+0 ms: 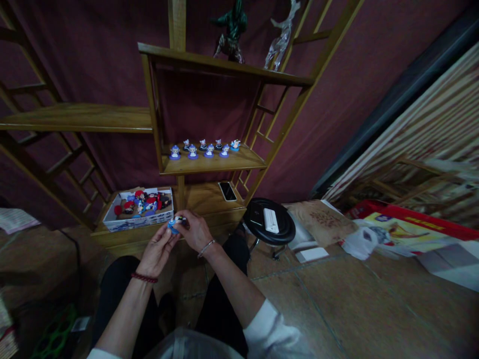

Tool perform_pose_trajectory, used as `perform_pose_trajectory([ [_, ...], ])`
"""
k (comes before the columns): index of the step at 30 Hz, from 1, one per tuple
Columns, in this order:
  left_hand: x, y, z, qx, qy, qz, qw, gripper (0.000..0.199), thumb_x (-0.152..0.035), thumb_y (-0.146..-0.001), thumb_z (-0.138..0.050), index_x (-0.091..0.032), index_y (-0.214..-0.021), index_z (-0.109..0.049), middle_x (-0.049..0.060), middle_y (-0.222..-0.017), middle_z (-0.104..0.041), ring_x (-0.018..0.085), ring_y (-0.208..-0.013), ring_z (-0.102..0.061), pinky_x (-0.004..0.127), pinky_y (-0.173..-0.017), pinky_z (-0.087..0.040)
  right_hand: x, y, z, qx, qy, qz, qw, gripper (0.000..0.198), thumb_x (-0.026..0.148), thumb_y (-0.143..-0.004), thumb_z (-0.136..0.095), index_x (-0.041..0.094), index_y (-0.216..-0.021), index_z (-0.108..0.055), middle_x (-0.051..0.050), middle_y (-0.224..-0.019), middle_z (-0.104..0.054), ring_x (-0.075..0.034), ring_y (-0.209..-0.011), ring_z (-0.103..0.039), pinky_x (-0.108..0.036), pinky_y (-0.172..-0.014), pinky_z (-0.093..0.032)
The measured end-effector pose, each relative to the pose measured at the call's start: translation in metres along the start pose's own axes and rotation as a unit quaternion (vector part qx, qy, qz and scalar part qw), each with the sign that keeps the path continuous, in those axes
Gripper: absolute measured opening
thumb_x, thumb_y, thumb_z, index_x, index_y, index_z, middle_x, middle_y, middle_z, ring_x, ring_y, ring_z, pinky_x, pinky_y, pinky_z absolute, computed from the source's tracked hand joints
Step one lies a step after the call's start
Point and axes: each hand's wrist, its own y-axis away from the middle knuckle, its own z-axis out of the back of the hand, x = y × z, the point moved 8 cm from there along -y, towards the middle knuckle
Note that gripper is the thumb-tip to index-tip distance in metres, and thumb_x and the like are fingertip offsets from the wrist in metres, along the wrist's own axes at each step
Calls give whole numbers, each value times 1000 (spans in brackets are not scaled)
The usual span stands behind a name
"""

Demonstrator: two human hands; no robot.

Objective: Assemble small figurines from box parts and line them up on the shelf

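Between my two hands is a small blue and white figurine point(172, 226), partly covered by fingers. My left hand point(159, 249) pinches its base from the left, while my right hand point(194, 230) grips it from the right. Just behind them, a white cardboard box point(138, 220) holds a jumble of figurines in red, blue and black. Two rows of small figurines stand on the middle shelf point(217, 163): purple and white ones such as this figurine point(192, 152) in front, darker ones behind, and a blue one point(235, 145) at the right end.
A phone point(227, 191) lies on the lowest shelf. On the right, a black round stool point(288, 230) carries a white object point(271, 220) and a dark one. Statues point(232, 30) stand on the top shelf. A plastic bag point(359, 243) and a red-yellow box point(411, 227) lie on the floor.
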Motion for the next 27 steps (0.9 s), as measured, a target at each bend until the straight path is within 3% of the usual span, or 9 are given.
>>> perform_pose_trajectory([
  [11,-5,5,-7,17,-1,-16,1000,29,-10,-64,-68,-18,-92,-65,2,-95,-66,11,-82,-61,22,-79,-49,6,-1,3,-9,6,-1,1000,20,21,-75,-57,26,-95,-55,1,-91,-60,-14,-84,-57,-24,-77,-45],
  [27,-5,8,-4,-15,-25,-31,999,40,-12,-60,-70,-22,-99,-64,2,-99,-66,12,-90,-59,19,-80,-46,5,2,2,-35,73,-42,996,22,24,-76,-56,25,-98,-53,0,-90,-60,-15,-81,-58,-24,-73,-44],
])
